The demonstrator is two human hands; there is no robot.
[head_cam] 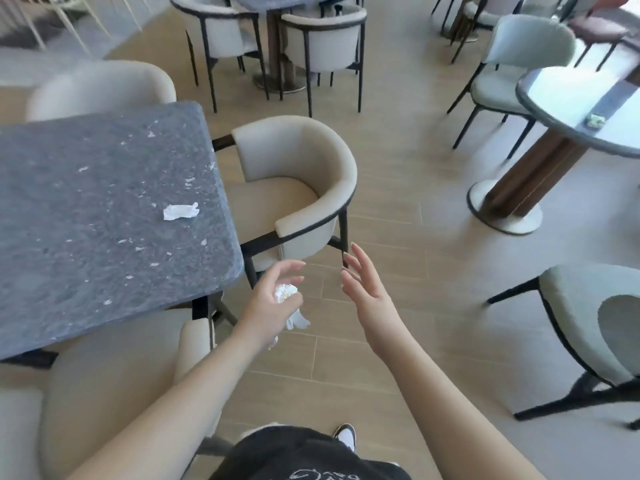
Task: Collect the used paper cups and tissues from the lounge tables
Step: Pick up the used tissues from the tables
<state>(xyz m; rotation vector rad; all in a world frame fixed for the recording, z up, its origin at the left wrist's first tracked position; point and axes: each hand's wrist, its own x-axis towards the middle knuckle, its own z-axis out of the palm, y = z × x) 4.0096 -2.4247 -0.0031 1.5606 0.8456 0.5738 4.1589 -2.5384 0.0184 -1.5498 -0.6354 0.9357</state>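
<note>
My left hand (273, 303) is closed around a bunch of crumpled white tissues (289, 301), with ends hanging below the palm, just off the near right corner of the dark grey stone table (86, 271). Another crumpled white tissue (180, 212) lies on that table near its right edge, and small white paper scraps are scattered over the top. My right hand (363, 292) hovers to the right of the left hand, fingers spread and holding nothing. No paper cup is in sight.
A beige tub chair (301, 188) stands at the table's right side, another (114, 386) at its near side. A round glass table (581, 109) with a small object (596, 120) stands at the right, with pale green chairs (588, 327) around. More tables and chairs fill the back.
</note>
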